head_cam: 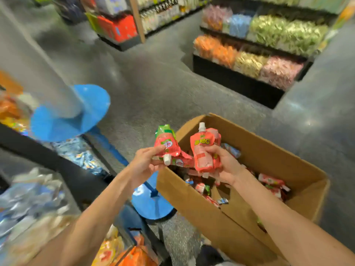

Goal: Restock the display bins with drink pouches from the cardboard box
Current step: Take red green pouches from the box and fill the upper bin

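Red drink pouches are held in both hands over the near left part of the cardboard box (269, 144), which stands open on the floor with more pouches (270, 182) lying loose inside. A small bunch (168, 147) is gripped by the left hand (148, 166), its fingers curled round the lower ends. A second bunch (203, 152) is clasped by the right hand (223, 166), with fingers wrapped across the front. The step in hand is judged to be the lift-out, with nothing yet placed. Both loads next have to be carried leftward to the display bins (80, 179), which are blurred, and a bin for this flavour must be picked; none can be made out. In the left bunch, the front pouch is turned cap-down, its white spout pointing toward the wearer and its long axis leaning slightly right of upright. In the right bunch, the front pouch is held nearly upright, spout up and away. The grip on several slippery pouches at once should be kept firm so that none slides out.
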{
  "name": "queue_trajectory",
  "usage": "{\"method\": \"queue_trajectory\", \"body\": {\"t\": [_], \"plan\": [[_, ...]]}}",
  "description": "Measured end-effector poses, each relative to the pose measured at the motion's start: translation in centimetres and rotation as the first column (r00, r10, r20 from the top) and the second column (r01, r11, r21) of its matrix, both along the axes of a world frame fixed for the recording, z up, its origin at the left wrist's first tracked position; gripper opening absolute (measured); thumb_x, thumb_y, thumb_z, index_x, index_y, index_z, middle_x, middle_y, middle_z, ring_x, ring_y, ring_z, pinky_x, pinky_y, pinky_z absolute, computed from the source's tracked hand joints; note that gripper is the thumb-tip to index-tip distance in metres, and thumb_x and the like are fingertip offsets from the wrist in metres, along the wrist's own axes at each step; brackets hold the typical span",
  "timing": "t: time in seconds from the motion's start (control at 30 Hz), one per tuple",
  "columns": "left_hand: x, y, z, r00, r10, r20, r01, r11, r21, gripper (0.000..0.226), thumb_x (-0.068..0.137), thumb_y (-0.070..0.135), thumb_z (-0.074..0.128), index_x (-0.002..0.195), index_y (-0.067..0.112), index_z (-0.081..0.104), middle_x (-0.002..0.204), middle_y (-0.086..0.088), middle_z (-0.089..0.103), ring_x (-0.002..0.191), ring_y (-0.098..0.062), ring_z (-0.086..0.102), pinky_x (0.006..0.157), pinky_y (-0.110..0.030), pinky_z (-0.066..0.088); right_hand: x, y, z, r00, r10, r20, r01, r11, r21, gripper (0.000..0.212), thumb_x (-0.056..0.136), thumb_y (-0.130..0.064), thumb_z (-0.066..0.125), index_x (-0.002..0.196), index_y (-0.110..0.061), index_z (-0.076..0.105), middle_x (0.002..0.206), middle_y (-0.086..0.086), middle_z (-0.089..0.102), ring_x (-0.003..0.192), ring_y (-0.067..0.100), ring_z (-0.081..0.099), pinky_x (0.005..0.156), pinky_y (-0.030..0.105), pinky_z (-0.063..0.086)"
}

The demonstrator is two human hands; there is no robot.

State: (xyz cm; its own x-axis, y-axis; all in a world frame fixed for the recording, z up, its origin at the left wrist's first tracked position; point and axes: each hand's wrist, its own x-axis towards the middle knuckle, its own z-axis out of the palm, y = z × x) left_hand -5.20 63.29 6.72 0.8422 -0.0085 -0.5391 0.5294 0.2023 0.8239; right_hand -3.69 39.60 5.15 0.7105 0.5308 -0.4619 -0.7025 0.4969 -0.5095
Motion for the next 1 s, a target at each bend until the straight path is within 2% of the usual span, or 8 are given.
{"method": "queue_trajectory", "body": {"t": [0.1,0.2,0.4,0.57,0.7,0.77,0.87,1.0], "plan": [[-4.3,4.5,5.5,0.989,0.09,0.119,-0.089,0.996,-0.019,0.033,0.084,0.02,0.067,0.104,-0.006,0.069,0.096,-0.02,0.071,0.077,-0.026,0.071,0.081,-0.039,0.059,-1.5,5.4,4.9,0.996,0.033,0.077,-0.038,0.997,0.063,0.072,0.037,-0.012,0.096,0.102,0.0,0.068,0.095,0.023,0.069,0.09,0.038,0.071,0.08,0.059,0.057],[-9.7,8.6,10.0,0.954,0.148,0.262,-0.146,0.989,-0.027,0.044,0.082,0.021,0.067,0.109,-0.013,0.064,0.101,-0.024,0.064,0.086,-0.029,0.064,0.072,-0.034,0.06,-4.1,10.5,9.5,0.972,0.108,0.209,-0.135,0.984,0.116,0.06,0.035,-0.015,0.096,0.09,0.001,0.077,0.095,0.024,0.071,0.088,0.035,0.072,0.076,0.053,0.06],[-19.2,15.3,16.6,0.854,0.322,0.408,-0.358,0.934,0.013,0.027,0.095,0.009,0.053,0.073,0.006,0.068,0.056,-0.005,0.067,0.045,-0.007,0.062,0.046,-0.02,0.053,-8.8,20.1,15.2,0.912,0.236,0.336,-0.304,0.938,0.166,0.062,0.037,-0.011,0.095,0.095,0.001,0.077,0.108,0.025,0.067,0.1,0.035,0.068,0.098,0.057,0.047],[-25.4,20.7,19.8,0.732,0.509,0.453,-0.527,0.845,-0.097,0.035,0.088,0.019,0.06,0.11,-0.007,0.067,0.108,-0.027,0.067,0.098,-0.033,0.064,0.101,-0.049,0.05,-12.7,27.8,19.0,0.855,0.323,0.407,-0.429,0.88,0.204,0.061,0.039,-0.012,0.095,0.095,-0.001,0.075,0.104,0.023,0.066,0.099,0.033,0.067,0.093,0.053,0.054],[-28.0,23.9,21.9,0.657,0.556,0.509,-0.566,0.81,-0.154,0.022,0.078,0.019,0.065,0.087,0.002,0.074,0.089,-0.018,0.069,0.079,-0.024,0.07,0.083,-0.041,0.06,-14.8,32.2,21.2,0.793,0.397,0.462,-0.505,0.853,0.133,0.073,0.056,-0.018,0.09,0.118,-0.003,0.054,0.114,0.022,0.05,0.099,0.033,0.058,0.09,0.046,0.053],[-28.6,25.1,22.5,0.627,0.561,0.54,-0.579,0.8,-0.159,0.029,0.08,0.017,0.065,0.1,-0.004,0.068,0.093,-0.021,0.069,0.077,-0.023,0.071,0.073,-0.036,0.062,-15.2,33.7,21.8,0.747,0.459,0.481,-0.553,0.831,0.067,0.059,0.069,-0.018,0.079,0.121,-0.002,0.055,0.115,0.025,0.058,0.103,0.039,0.063,0.089,0.051,0.055],[-29.3,26.4,23.4,0.605,0.554,0.571,-0.587,0.796,-0.15,0.031,0.08,0.016,0.065,0.1,-0.007,0.069,0.099,-0.024,0.073,0.085,-0.026,0.073,0.076,-0.038,0.061,-14.9,35.7,22.4,0.699,0.537,0.472,-0.608,0.794,-0.003,0.05,0.083,-0.015,0.056,0.131,-0.002,0.051,0.121,0.026,0.065,0.111,0.041,0.065,0.089,0.057,0.055],[-28.9,28.4,25.0,0.552,0.612,0.566,-0.637,0.748,-0.187,0.038,0.081,0.017,0.067,0.107,-0.011,0.067,0.119,-0.034,0.063,0.108,-0.038,0.063,0.091,-0.048,0.056,-13.5,38.6,24.1,0.638,0.57,0.518,-0.652,0.757,-0.029,0.076,0.064,-0.017,0.078,0.134,-0.005,0.05,0.13,0.024,0.062,0.121,0.042,0.058,0.093,0.059,0.052]]}}
